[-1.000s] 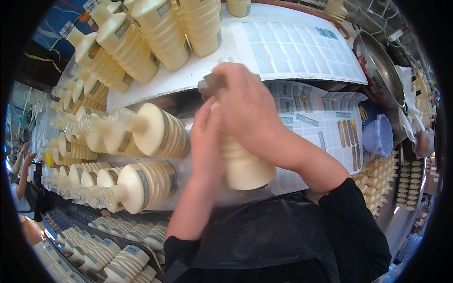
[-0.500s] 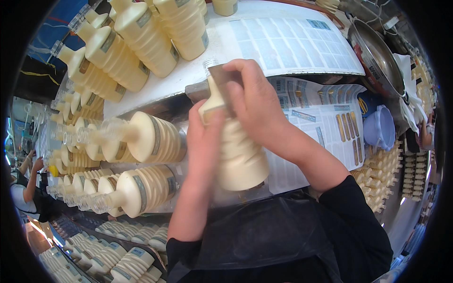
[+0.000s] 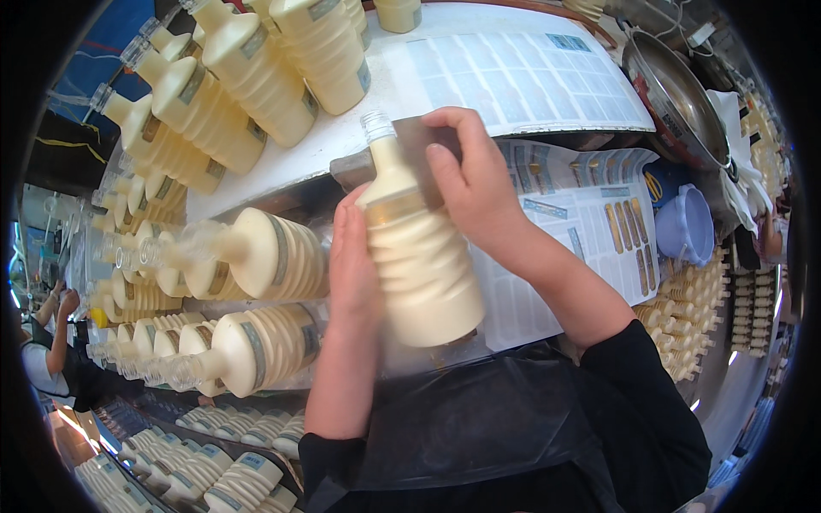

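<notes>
A cream bottle [image 3: 428, 282] with a ribbed body and clear threaded neck lies tilted in front of me, its neck pointing away. My left hand [image 3: 351, 265] is wrapped along the bottle's left side. A gold label strip [image 3: 398, 207] runs across the bottle's shoulder. My right hand [image 3: 479, 188] pinches a flat dark brown piece [image 3: 419, 150], blurred, beside the bottle's neck; I cannot tell whether it is cloth or a stiff pad. Right of the bottle lies a sheet of gold and grey-blue label strips [image 3: 590, 222], partly under my right forearm.
Cream bottles [image 3: 269, 252] lie in rows at the left; others [image 3: 256, 85] stand on the white board [image 3: 402, 68] at the back. A label sheet [image 3: 522, 77] lies on that board. A metal basin [image 3: 680, 98] and a lilac bucket [image 3: 687, 227] are at the right. Another person [image 3: 47, 350] works far left.
My right hand and the brown piece have shifted right, off the bottle's neck and shoulder. The gold strip shows more fully now. My left hand has slid back slightly to the bottle's side.
</notes>
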`<move>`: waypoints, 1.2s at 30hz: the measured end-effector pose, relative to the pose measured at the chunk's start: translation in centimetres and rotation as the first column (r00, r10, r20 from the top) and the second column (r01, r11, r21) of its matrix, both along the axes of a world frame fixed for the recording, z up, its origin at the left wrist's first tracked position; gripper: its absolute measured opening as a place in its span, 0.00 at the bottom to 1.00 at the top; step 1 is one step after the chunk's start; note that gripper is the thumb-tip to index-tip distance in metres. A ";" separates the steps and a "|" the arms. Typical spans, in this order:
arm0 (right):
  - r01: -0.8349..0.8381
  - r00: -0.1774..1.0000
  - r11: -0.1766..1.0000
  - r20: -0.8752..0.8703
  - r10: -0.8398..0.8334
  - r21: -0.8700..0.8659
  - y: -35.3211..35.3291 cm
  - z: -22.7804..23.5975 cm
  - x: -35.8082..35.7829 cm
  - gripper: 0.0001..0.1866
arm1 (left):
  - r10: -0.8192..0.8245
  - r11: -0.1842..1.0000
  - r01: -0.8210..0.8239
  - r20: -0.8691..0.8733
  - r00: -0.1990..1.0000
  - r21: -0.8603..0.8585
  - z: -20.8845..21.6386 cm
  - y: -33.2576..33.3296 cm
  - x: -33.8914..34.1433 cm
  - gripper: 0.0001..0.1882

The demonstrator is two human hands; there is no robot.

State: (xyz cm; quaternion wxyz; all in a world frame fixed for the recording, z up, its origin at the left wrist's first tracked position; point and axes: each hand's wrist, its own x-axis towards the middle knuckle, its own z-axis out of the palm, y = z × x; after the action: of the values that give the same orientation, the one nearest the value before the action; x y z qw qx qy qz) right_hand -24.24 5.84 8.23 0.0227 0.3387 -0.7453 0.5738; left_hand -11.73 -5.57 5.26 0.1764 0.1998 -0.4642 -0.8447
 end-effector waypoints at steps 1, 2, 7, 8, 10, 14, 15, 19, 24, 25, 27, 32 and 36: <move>0.009 0.999 1.000 -0.031 -0.008 0.025 -0.6 0.4 0.4 0.15 | 0.003 0.999 -0.003 0.001 1.000 0.034 0.2 0.1 0.1 0.22; -0.005 0.998 0.997 -0.055 0.010 0.080 -1.2 1.1 0.9 0.14 | 0.011 0.998 -0.011 0.002 1.000 0.067 0.3 0.2 0.3 0.23; -0.050 0.995 0.945 -0.063 0.075 0.323 -4.5 3.3 3.8 0.15 | 0.087 0.985 -0.092 0.044 0.995 0.143 1.3 1.4 -0.1 0.26; -0.097 0.995 0.920 0.010 0.100 0.380 -5.3 3.6 4.5 0.17 | 0.095 0.984 -0.099 0.038 0.995 0.150 1.1 1.4 0.2 0.26; 0.022 0.990 0.916 -0.139 0.038 0.401 -6.4 4.7 5.8 0.07 | 0.082 0.983 -0.084 0.017 0.996 0.161 0.9 1.4 0.3 0.26; 0.069 0.933 0.937 -0.354 0.061 0.344 -4.9 2.5 4.1 0.09 | 0.044 0.993 -0.048 0.036 0.998 0.106 0.5 0.3 0.5 0.26; 0.039 0.971 0.953 -0.237 0.035 0.301 -3.5 3.2 3.6 0.12 | 0.015 1.000 -0.016 0.084 0.996 0.016 0.5 0.2 0.1 0.27; 0.097 0.995 0.981 0.001 -0.098 0.169 0.2 0.8 0.7 0.15 | -0.011 0.985 0.029 0.108 0.994 -0.168 -0.9 0.2 -0.3 0.24; 0.113 0.993 0.993 -0.021 -0.112 0.025 1.2 -1.3 -0.3 0.16 | 0.018 0.989 -0.011 0.052 0.998 -0.148 -0.5 0.3 0.1 0.23; 0.108 0.994 0.994 -0.009 -0.108 -0.012 1.2 -0.8 -0.3 0.16 | 0.027 0.989 -0.017 0.063 0.998 -0.145 -0.5 0.3 0.0 0.23; 0.074 0.997 0.994 0.038 -0.071 -0.079 0.5 0.9 0.4 0.17 | 0.063 0.990 -0.051 0.089 0.994 -0.128 -0.5 0.2 0.0 0.23; 0.123 0.992 0.992 0.001 -0.123 0.039 0.4 -1.6 -0.5 0.18 | 0.088 0.981 -0.076 0.055 0.995 -0.181 -0.2 0.4 0.7 0.23; 0.126 0.990 0.992 0.066 -0.127 0.026 3.6 -0.6 -2.0 0.20 | 0.058 0.988 -0.043 0.096 0.994 -0.148 -1.1 0.4 2.1 0.24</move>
State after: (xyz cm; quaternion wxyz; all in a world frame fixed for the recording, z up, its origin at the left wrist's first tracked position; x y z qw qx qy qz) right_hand -26.24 9.45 7.61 0.0300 0.2714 -0.7717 0.5744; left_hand -9.63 -5.13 4.20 0.1884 0.2399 -0.5278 -0.7927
